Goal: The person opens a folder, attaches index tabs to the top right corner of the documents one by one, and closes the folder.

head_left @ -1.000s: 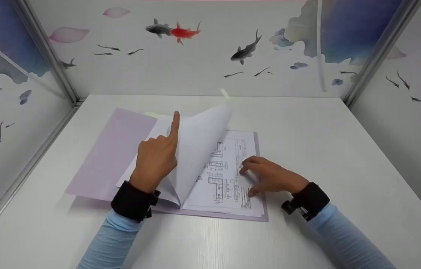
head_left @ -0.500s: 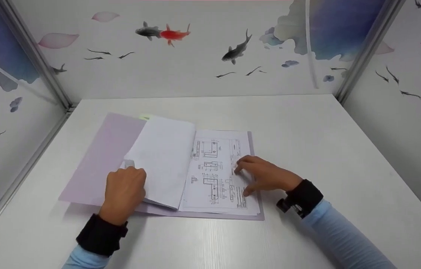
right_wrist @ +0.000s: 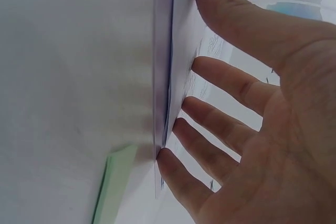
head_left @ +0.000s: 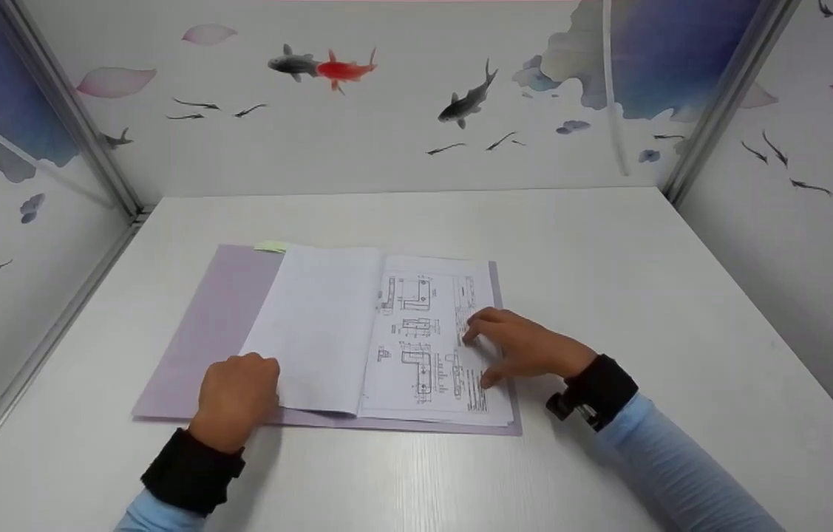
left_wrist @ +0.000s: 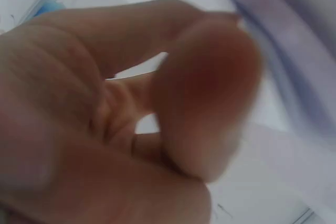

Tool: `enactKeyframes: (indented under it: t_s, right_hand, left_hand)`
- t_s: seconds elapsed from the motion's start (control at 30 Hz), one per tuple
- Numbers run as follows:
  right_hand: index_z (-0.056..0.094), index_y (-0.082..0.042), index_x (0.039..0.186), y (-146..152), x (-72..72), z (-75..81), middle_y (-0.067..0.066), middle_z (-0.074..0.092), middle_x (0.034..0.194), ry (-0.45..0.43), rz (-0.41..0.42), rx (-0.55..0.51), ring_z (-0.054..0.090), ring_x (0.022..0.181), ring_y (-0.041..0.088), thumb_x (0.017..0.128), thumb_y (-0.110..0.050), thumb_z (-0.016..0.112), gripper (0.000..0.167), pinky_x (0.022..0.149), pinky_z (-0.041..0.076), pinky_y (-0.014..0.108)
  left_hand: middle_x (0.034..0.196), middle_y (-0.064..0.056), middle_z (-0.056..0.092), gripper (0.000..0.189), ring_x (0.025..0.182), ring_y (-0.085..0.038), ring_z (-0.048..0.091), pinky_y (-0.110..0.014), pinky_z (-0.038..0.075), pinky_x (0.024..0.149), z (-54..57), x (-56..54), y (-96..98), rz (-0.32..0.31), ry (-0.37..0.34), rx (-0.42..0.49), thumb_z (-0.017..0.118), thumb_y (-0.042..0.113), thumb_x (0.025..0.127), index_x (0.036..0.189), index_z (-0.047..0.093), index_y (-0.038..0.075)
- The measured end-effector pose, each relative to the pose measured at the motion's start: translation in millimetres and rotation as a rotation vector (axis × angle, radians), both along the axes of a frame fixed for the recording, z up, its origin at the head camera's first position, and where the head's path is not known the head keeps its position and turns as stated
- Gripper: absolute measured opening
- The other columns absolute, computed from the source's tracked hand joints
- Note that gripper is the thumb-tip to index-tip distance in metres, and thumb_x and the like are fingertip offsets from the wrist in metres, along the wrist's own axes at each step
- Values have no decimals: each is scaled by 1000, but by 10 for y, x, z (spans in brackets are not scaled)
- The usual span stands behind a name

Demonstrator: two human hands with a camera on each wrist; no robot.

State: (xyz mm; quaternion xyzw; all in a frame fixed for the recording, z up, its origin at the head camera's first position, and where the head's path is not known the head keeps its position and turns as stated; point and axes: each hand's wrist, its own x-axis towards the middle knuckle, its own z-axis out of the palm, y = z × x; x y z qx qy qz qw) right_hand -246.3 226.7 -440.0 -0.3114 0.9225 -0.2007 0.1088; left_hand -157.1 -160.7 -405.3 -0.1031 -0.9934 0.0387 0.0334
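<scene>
A lilac folder (head_left: 187, 347) lies spread on the table, holding a thin stack of papers. Its left-side page (head_left: 320, 310) is blank white, while the right-hand sheet (head_left: 394, 384) carries printed technical drawings. My left hand (head_left: 237, 399) is at the lower left corner of the blank page, fingers curled in; in the left wrist view nothing shows between thumb and fingertip (left_wrist: 210, 98), and the papers run just beyond them, blurred. My right hand (head_left: 527, 351) rests on the drawing sheet near its right edge, fingers spread, fingertips (right_wrist: 186, 103) against the paper.
Pale green tabs (head_left: 270, 246) stick out past the top of the pages on the left. White table (head_left: 608, 251) surrounds the folder. Walls printed with fish (head_left: 468, 100) and petals enclose the back and both sides.
The turned page has swung left and settled flat, baring the drawings. My left hand, earlier pointing upward, moved left and down and curled up. The folder's left cover sank lower; my right hand stayed put.
</scene>
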Motion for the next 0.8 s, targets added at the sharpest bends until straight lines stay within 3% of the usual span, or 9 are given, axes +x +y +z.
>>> enactKeyframes:
  t_s: [0.1, 0.2, 0.27, 0.4, 0.5, 0.67, 0.8]
  right_hand:
    - [65, -13, 126, 14, -1, 13, 8, 54, 146, 6, -3, 9, 47, 141, 32, 76, -23, 92, 58, 118, 40, 49]
    - [65, -14, 126, 21, -9, 15, 7, 53, 147, 0, -13, 14, 47, 141, 32, 76, -23, 92, 58, 119, 40, 49]
    - [64, -15, 126, 20, -16, 10, 6, 53, 148, -6, -14, 13, 46, 142, 31, 76, -24, 92, 58, 119, 40, 49]
    - [64, -15, 126, 18, -23, -5, 6, 52, 150, -5, 4, 5, 47, 141, 31, 77, -24, 92, 58, 118, 40, 49]
    - [64, -15, 127, 16, -23, -16, 6, 52, 149, 1, 16, -5, 47, 141, 31, 77, -25, 92, 58, 118, 40, 49]
    - [64, -15, 126, 33, -21, -6, 7, 53, 148, 8, 23, 3, 47, 141, 31, 77, -25, 91, 57, 118, 40, 49]
    - [67, -14, 124, 47, -25, 30, 7, 59, 143, 36, 35, -2, 52, 136, 30, 77, -22, 91, 53, 114, 44, 48]
  left_hand:
    - [58, -8, 54, 21, 54, -19, 52, -39, 49, 50, 35, -52, 138, -63, 104, -18, 68, -3, 85, 67, 61, 3]
    - [55, -5, 47, 23, 51, -18, 44, -35, 44, 48, 30, -106, 381, -185, 237, -22, 72, 3, 86, 70, 57, 5]
    - [57, -3, 45, 21, 51, -17, 41, -32, 41, 48, 15, -129, 585, -278, 264, -6, 73, 9, 89, 76, 57, 6]
    - [67, -4, 54, 16, 58, -18, 45, -29, 43, 52, -28, -142, 1010, -436, 203, 23, 73, 22, 93, 91, 66, 8]
    - [78, -6, 63, 18, 66, -20, 51, -30, 47, 56, -60, -147, 1288, -509, 141, 17, 71, 27, 94, 98, 72, 9]
    - [86, -6, 68, 17, 75, -22, 55, -31, 50, 61, -122, -185, 1670, -586, 74, -39, 70, 27, 95, 96, 77, 11]
    - [83, -5, 68, 9, 69, -20, 54, -29, 48, 59, -153, -222, 1863, -604, 30, -47, 71, 16, 92, 95, 77, 11]
